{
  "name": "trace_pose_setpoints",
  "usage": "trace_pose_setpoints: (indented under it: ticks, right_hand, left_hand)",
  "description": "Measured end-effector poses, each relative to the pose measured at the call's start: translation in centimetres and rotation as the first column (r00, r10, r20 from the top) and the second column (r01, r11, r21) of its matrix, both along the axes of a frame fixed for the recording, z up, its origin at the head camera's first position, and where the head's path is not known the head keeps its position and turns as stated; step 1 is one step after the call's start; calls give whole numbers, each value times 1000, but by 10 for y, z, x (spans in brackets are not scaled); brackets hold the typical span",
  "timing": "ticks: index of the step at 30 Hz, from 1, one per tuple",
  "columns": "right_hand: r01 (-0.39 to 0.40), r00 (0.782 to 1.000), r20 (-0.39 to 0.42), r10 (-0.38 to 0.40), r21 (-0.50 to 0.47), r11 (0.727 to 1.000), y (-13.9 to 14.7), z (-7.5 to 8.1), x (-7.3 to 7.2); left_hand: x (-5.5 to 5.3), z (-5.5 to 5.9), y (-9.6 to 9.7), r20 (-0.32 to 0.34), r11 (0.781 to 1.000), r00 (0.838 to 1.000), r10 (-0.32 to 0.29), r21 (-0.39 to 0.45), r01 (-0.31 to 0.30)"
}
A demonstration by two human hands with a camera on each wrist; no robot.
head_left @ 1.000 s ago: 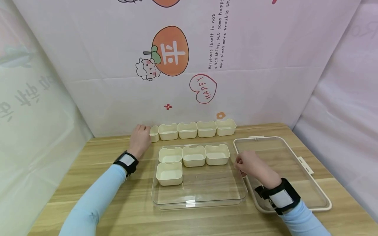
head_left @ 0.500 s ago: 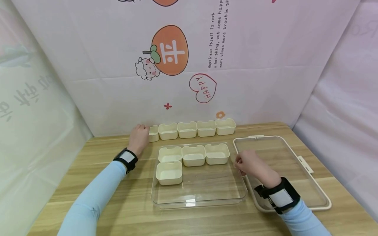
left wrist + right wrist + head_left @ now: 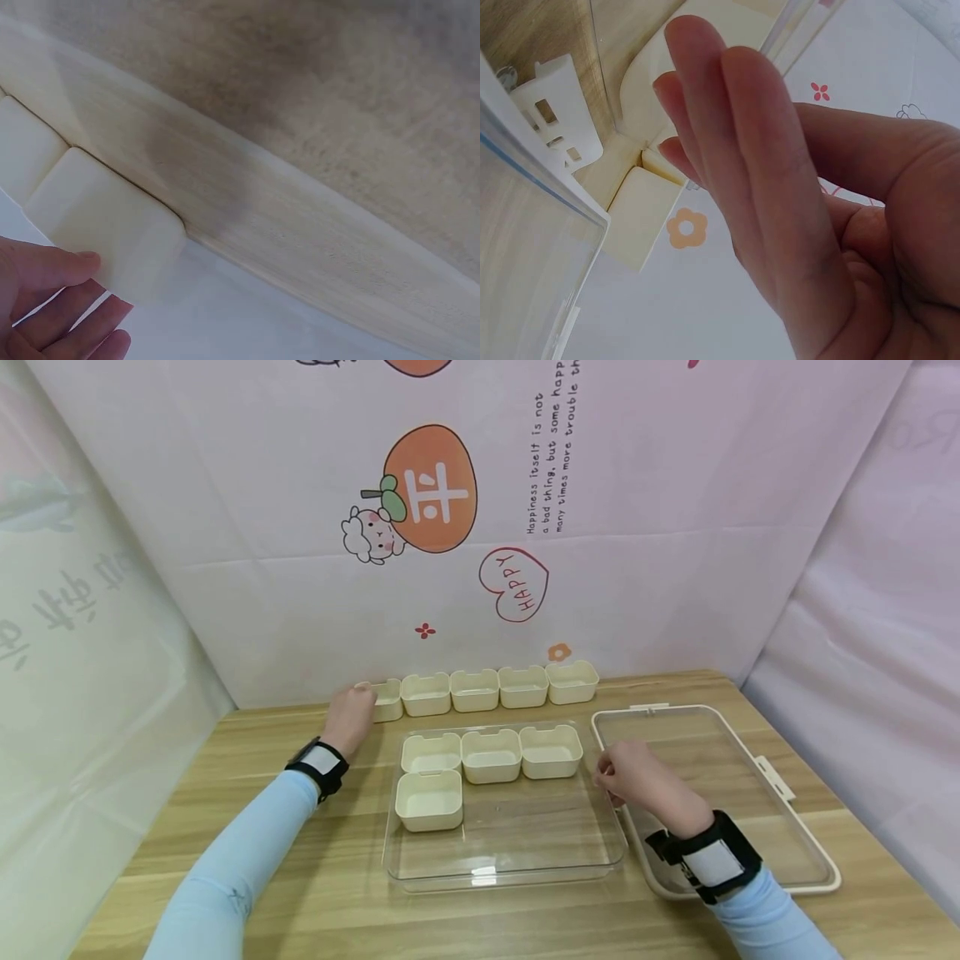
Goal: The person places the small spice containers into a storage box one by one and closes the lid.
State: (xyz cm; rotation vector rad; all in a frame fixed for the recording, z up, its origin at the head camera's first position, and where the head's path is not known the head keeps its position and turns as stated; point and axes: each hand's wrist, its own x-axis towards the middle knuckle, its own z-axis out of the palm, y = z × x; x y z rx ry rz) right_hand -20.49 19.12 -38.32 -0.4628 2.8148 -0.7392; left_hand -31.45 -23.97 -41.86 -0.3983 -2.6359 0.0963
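My left hand [image 3: 350, 718] is at the left end of a back row of cream plastic bins. It pinches the leftmost bin [image 3: 387, 703] at its edge; in the left wrist view the thumb lies on that bin's [image 3: 120, 217] outer wall, with the other fingers behind the rim. A clear tray [image 3: 528, 839] in front of the row contains several cream bins [image 3: 491, 758], in its far part and left side. Beside the tray's right wall is my right hand [image 3: 648, 781], its fingers straight and close together in the right wrist view, holding nothing.
Right of the tray lies a clear lid with a cream rim [image 3: 738, 735] and side clips [image 3: 775, 778]. More cream bins [image 3: 523, 687] continue the back row, close to the printed cloth [image 3: 300, 627]. Everything rests on a wooden table [image 3: 315, 877].
My left hand has shifted slightly left and toward me, so more of the leftmost bin shows. The right hand and the tray stay where they were.
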Motion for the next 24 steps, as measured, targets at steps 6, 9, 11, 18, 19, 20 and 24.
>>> trace_pose_setpoints:
  ticks: [6,9,11,18,19,20,24]
  right_hand:
    - [6,1000,3,-5,-10,1000,0,-1,0]
    - [14,1000,12,-14,-17,1000,-1,-1,0]
    - [16,1000,14,-16,-15,1000,-1,-1,0]
    - [9,1000,3,-9,-4,1000,-1,0,0]
    - [8,1000,4,-8,-7,1000,-1,0,0]
    - [7,1000,5,-7,-8,1000,-1,0,0]
    - [8,1000,6,-8,-17,1000,-1,0,1]
  left_hand:
    - [1,-1,-4,41,999,999,6,31,-8]
    - [2,0,-4,50,999,999,8,47,-10]
    - [3,1,-4,50,998,999,5,58,-8]
    - [7,3,-4,61,996,998,4,83,-9]
    - [7,3,-5,66,996,998,7,84,-12]
    - [7,3,-5,71,996,997,10,85,-16]
    - [7,0,-8,89,996,996,19,89,-27]
